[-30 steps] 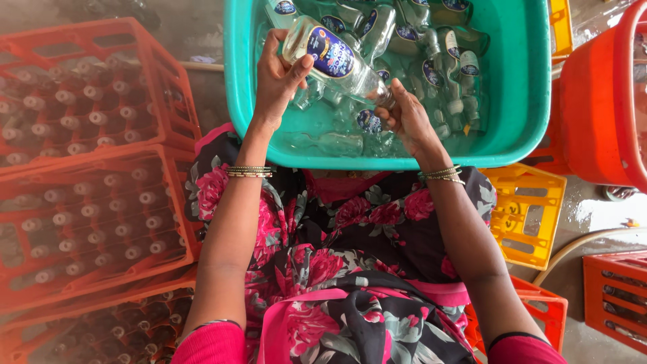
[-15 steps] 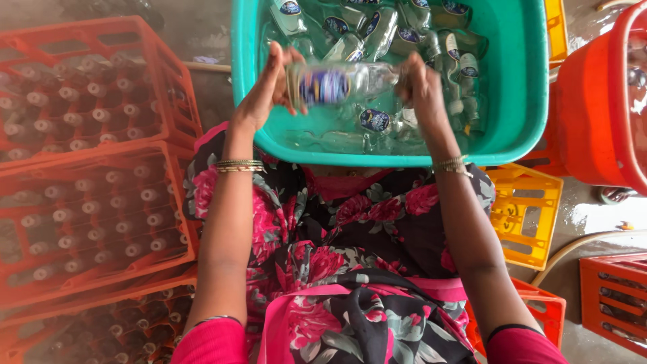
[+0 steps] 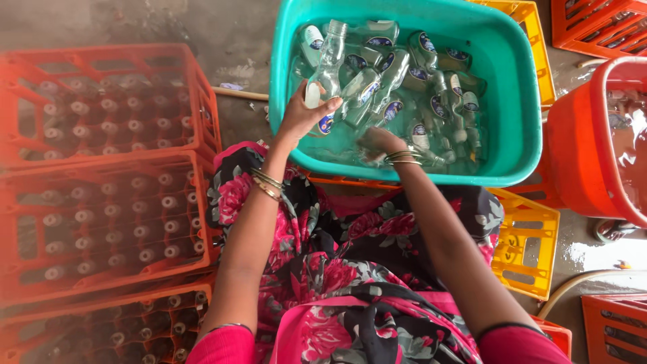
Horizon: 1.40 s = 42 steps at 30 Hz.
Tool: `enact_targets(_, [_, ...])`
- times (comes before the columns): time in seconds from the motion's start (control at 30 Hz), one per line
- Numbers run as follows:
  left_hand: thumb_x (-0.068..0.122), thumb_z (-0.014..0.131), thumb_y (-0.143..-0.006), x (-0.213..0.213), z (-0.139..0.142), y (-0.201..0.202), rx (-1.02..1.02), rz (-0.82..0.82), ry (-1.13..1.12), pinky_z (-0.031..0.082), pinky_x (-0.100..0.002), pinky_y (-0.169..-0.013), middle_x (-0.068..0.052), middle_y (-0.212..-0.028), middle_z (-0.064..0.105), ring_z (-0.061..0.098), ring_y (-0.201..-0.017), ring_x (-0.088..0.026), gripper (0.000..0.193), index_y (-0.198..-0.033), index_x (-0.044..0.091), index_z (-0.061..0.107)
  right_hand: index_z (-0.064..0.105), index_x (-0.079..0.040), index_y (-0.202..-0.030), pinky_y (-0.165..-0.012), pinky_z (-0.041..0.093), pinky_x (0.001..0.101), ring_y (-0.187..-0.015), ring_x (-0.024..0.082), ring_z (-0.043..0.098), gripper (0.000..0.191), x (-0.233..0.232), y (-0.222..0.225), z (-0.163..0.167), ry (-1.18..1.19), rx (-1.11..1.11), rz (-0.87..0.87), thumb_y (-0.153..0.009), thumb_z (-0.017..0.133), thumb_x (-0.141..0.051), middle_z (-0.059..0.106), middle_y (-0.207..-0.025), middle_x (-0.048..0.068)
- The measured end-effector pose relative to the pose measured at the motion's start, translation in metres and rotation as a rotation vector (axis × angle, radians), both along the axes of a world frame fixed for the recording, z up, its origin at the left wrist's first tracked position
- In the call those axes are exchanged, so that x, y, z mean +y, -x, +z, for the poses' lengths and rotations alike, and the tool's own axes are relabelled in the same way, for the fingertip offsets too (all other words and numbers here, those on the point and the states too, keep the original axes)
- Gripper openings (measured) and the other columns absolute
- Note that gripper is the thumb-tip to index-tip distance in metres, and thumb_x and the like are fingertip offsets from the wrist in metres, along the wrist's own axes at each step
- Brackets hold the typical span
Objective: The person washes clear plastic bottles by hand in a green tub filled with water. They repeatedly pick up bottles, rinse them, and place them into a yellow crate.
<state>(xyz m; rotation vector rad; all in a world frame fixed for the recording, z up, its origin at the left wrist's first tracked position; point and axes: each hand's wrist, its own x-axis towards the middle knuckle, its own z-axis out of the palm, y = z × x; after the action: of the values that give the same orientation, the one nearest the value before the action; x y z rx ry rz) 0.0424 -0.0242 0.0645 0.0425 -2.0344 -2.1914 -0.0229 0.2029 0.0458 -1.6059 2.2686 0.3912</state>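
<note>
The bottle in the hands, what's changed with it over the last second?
Both hands held it sideways over the tub before. Now the left hand alone holds the bottle, nearly upright, at the tub's left side. The right hand has let go and dipped into the water among the other bottles. The red crates stay put.

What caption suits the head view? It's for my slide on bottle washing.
Left hand lifts a clear glass bottle from a teal tub of bottles; right hand dips in.

Clear glass bottle (image 3: 326,67) — label-free, tilted neck-up, base held, over teal tub (image 3: 512,101) water.
</note>
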Motion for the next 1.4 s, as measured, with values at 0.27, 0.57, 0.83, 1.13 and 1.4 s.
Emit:
enact_targets(0.27, [0.061,0.091,-0.067,0.017,-0.047,0.023,-0.126,0.242,0.419,0.057,-0.039,-0.068,-0.008,-0.086,0.072,0.072,-0.076,-0.022,0.077,-0.110,0.011,0.053,0.069,-0.007,-0.093,-0.068,0.054,0.0298,-0.074,0.016,0.067,0.041,-0.016,-0.005,0.054,1.062,-1.503,-0.924,-0.114,0.050,-0.037,0.071,-0.079,0.003])
enact_targets(0.57, [0.062,0.088,-0.078,0.031,-0.045,0.030,-0.117,-0.296,0.079,0.044,-0.043,-0.110,-0.022,-0.152,0.042,0.048,-0.137,-0.030,0.122,-0.161,0.000,0.024,0.045,-0.007,-0.146,-0.101,0.056,0.0375,-0.125,0.023,0.063,0.070,-0.027,-0.025,0.096,1.281,-0.937,-0.830,-0.093,0.068,-0.048,0.062,-0.136,0.013])
enact_targets(0.83, [0.068,0.086,-0.051,0.026,-0.027,0.012,-0.417,-0.537,-0.232,0.049,-0.048,-0.106,-0.036,-0.137,0.057,0.059,-0.124,-0.043,0.139,-0.159,-0.003,0.034,0.043,-0.002,-0.151,-0.123,0.040,0.0415,-0.148,0.027,0.047,0.069,0.010,-0.016,0.118,1.019,-1.436,-0.587,-0.099,0.069,-0.038,0.045,-0.160,0.017])
enact_targets(1.13, [0.054,0.087,-0.065,0.030,-0.029,0.006,-0.270,-0.126,0.653,0.056,-0.042,-0.091,-0.009,-0.110,0.073,0.072,-0.103,-0.024,0.083,-0.133,0.019,0.054,0.069,-0.005,-0.123,-0.062,0.060,0.0377,-0.067,0.022,0.069,0.033,0.003,0.001,0.044,0.137,-0.809,-0.922,-0.092,0.066,-0.015,0.078,-0.093,0.016])
enact_targets(1.4, [0.027,0.096,-0.064,0.018,0.000,-0.010,-0.014,0.282,0.965,0.048,-0.057,-0.083,-0.016,-0.115,0.062,0.061,-0.107,-0.039,0.075,-0.123,0.015,0.051,0.072,0.000,-0.106,-0.068,0.056,0.0341,-0.072,0.017,0.064,0.043,-0.018,0.000,0.016,0.273,-0.717,-0.846,-0.112,0.051,-0.037,0.071,-0.092,0.011])
